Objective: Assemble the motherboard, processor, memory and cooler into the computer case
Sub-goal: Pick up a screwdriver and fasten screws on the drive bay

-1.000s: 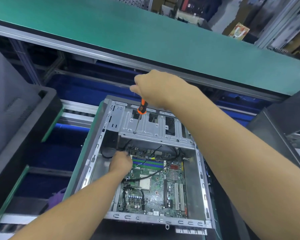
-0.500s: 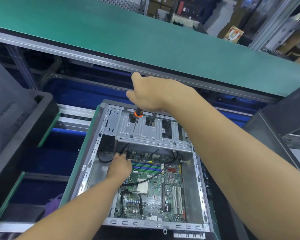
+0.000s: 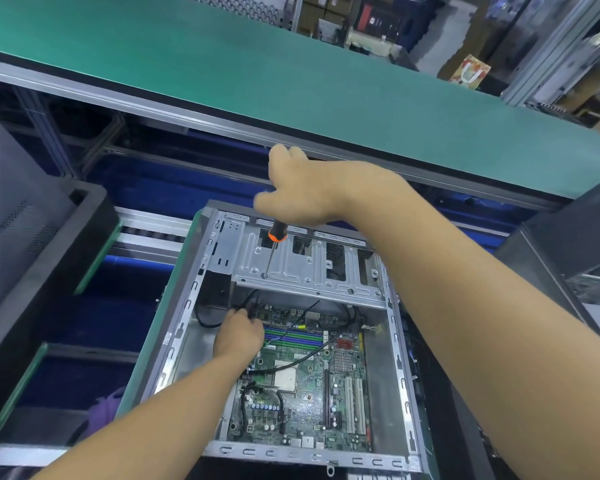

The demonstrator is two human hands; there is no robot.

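An open grey computer case (image 3: 399, 358) lies on its side below me with a green motherboard (image 3: 309, 396) inside. The processor socket (image 3: 285, 378) sits mid-board, and memory slots (image 3: 297, 337) run across its far end. My right hand (image 3: 312, 192) grips an orange-and-black screwdriver (image 3: 274, 245), its tip on the metal drive cage (image 3: 291, 265) at the case's far end. My left hand (image 3: 238, 336) reaches into the case's far left corner, its fingers at a black cable (image 3: 207, 322) by the board's edge.
A long green bench top (image 3: 291, 81) runs across behind the case. A black case (image 3: 32, 237) stands at the left and another dark case (image 3: 568, 244) at the right. Blue bins lie below the roller rails (image 3: 146, 233) at the left.
My left hand has pushed a little farther into the case's far left corner. My right hand has shifted slightly on the screwdriver, its fingers lifting. The view dipped and moved closer.
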